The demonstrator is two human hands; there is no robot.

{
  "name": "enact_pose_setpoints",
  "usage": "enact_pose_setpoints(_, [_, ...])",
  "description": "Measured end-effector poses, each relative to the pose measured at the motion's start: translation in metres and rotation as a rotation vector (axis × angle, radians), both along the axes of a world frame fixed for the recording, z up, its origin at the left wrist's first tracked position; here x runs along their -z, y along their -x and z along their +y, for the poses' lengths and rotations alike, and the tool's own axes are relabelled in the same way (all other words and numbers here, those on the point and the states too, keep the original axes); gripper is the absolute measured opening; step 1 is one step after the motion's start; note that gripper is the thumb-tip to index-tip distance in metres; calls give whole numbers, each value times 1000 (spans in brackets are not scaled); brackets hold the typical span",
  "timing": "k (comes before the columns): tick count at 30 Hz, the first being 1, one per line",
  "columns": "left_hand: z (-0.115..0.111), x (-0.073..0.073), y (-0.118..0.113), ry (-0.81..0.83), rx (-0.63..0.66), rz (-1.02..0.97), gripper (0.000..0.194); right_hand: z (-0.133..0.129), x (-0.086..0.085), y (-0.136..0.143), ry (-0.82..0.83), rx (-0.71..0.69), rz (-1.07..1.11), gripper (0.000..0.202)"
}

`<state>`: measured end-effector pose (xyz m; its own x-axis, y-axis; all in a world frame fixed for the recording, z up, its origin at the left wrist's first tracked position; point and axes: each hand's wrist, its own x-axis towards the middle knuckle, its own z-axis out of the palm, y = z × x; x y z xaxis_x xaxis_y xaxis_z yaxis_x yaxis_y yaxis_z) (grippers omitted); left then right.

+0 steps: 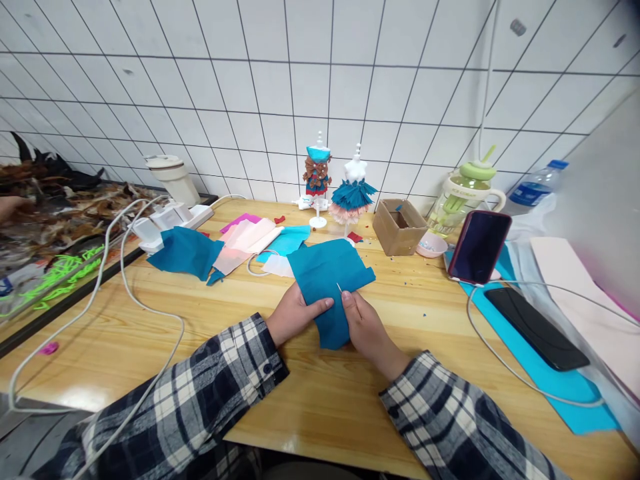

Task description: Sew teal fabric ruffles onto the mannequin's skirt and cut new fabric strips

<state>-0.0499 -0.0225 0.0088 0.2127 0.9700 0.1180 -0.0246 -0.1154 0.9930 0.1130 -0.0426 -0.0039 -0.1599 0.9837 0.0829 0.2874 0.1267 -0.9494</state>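
Pinched nearly closed, the thumb and fingers of the right hand (367,328) had hold of a thin pale stick (339,288), too small to tell whether it was a needle or a toothpick. Its exposed end lay over the teal crepe paper (325,263). Whether those fingers also nipped the sheet could not be told. The left hand (291,315) was closed on the sheet's left side, thumb on top and the other fingers mostly hidden beneath.

The sheet was held up above the wooden table (240,293), in front of the dress-form stand with the teal ruffled skirt (354,194). Behind it and to the left lay another teal piece (187,252) and pale pink sheets (245,239); a cardboard box (407,237) stood farther right, just beside a small pink bowl (431,245).

Such thin, soft material called for a light left hold, close to the stick, with the paper taut but not strained. A hard pull could have torn or creased it. Small finger movements seemed safer than a push from the wrist, with the left thumb kept clear of the stick's end.
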Motion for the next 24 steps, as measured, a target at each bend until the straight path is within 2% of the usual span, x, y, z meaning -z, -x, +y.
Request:
enact_pose_setpoints(5, [2,-4,3,-6,-75,-116,53,-1,-1,0,-11,-29,-37,40])
enact_pose_setpoints(8, [5,-3,3,6,-127,-122,55,-1,-2,1,-2,-48,-36,40])
enact_pose_setpoints(15, [4,-1,1,-14,-82,-54,57,-1,0,2,13,-43,-7,40])
enact_pose_setpoints(24, [4,-1,1,-15,-84,-67,60,-2,0,1,10,-36,-23,39])
